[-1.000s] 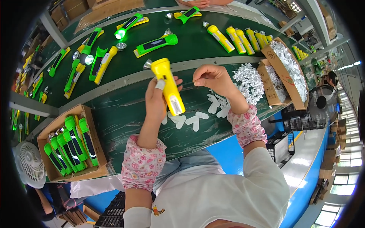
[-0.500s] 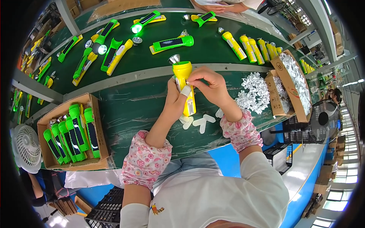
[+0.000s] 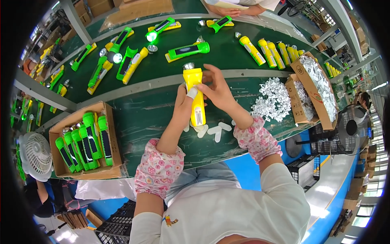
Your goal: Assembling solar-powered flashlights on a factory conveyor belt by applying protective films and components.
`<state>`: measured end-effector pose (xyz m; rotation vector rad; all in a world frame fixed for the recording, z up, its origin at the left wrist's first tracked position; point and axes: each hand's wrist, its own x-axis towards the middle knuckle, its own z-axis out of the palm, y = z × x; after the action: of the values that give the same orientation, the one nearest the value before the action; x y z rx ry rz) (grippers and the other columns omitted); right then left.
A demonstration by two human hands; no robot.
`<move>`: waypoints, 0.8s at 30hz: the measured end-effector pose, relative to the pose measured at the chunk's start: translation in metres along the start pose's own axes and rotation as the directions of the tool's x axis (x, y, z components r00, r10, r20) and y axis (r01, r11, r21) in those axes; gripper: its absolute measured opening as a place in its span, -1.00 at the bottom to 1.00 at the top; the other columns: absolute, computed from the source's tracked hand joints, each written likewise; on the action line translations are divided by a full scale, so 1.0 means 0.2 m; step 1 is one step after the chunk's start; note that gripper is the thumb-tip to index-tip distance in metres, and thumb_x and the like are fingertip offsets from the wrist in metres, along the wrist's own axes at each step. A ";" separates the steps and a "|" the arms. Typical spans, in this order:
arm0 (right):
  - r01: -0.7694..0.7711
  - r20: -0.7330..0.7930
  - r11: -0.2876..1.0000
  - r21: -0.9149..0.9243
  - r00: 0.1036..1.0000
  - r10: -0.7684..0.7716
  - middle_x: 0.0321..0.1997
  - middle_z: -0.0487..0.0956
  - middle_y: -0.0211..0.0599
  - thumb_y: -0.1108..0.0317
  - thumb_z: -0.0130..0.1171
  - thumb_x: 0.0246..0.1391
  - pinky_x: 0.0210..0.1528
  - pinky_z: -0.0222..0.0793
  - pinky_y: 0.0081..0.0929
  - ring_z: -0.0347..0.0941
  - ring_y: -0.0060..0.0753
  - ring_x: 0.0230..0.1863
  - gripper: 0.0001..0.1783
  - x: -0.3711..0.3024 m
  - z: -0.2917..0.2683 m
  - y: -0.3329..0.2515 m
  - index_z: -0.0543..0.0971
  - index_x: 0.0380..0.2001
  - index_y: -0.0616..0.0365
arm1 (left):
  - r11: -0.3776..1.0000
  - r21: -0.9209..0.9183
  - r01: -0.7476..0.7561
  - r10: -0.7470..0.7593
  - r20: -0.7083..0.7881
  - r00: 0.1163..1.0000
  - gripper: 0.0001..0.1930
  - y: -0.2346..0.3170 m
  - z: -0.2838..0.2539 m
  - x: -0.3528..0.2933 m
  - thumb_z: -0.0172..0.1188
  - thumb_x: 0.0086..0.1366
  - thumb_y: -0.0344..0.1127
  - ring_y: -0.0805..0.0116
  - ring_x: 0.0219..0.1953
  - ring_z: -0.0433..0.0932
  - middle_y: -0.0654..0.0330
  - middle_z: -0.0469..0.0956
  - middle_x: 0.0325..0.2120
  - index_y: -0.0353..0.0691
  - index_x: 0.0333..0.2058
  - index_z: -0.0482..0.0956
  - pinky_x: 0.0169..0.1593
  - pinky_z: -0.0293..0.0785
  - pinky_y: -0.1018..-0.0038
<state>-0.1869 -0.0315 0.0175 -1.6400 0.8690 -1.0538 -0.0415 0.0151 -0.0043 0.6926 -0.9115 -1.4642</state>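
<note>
A yellow flashlight body (image 3: 197, 103) stands nearly upright over the bench, its reflector cup (image 3: 188, 66) sitting at the top end. My left hand (image 3: 182, 105) is wrapped round its left side, with a white covering on the thumb. On the other side, my right hand (image 3: 219, 90) has its thumb pressed on the yellow casing and its fingers curled behind; their tips are partly hidden. Below the flashlight lie several white oval strips (image 3: 219, 131). Both forearms wear pink flowered sleeve covers.
A cardboard box (image 3: 115, 138) of green flashlight pieces sits at left beside a white fan (image 3: 37, 156). At right are a pile of shiny clips (image 3: 271, 97) and boxes (image 3: 298, 101) of them. Beyond a metal rail (image 3: 239, 73), green and yellow flashlights (image 3: 189, 50) lie on the belt.
My right hand has gone from a pinch at the flashlight's side to a wider hold with the thumb on the casing. The flashlight has turned slightly, and the reflector sits lower against its top.
</note>
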 end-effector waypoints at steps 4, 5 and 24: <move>-0.207 0.239 0.978 -0.008 0.950 0.203 0.04 0.40 -0.07 0.13 0.23 0.13 -0.40 0.51 -0.55 0.49 -0.38 -0.11 -0.08 -0.09 -0.05 -0.05 -0.08 0.33 0.21 | 0.998 -0.040 0.043 -0.046 -0.084 0.995 -0.67 0.05 0.07 0.07 -0.12 0.44 -0.17 0.38 -0.27 0.54 0.11 0.49 -0.22 -0.26 0.02 0.24 -0.26 0.56 0.43; -0.279 0.327 0.958 -0.062 0.902 0.283 0.05 0.40 -0.09 0.12 0.24 0.12 -0.41 0.51 -0.54 0.50 -0.40 -0.12 -0.04 -0.12 -0.06 -0.14 -0.12 0.34 0.20 | 0.998 -0.034 0.053 -0.056 -0.075 0.996 -0.67 0.08 0.09 0.10 -0.11 0.44 -0.14 0.38 -0.28 0.54 0.12 0.49 -0.22 -0.26 0.01 0.25 -0.26 0.56 0.43; -0.250 -0.249 0.010 -0.968 0.962 -0.108 -0.13 0.53 -0.15 -0.01 0.30 -0.06 -0.04 0.41 -0.14 0.46 0.02 -0.09 -0.47 0.47 -0.66 0.22 0.54 -0.12 0.13 | -0.359 0.916 -0.180 -0.187 0.118 0.975 -0.48 0.12 -0.30 1.11 0.37 0.01 -0.14 -0.07 -0.03 0.51 -0.08 0.49 -0.05 -0.28 -0.10 0.46 -0.01 0.50 0.20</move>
<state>-0.2768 -0.1724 0.0178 -2.5793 2.2722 -0.3974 -0.0016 -0.2132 0.0051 1.8077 -2.4637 -0.1883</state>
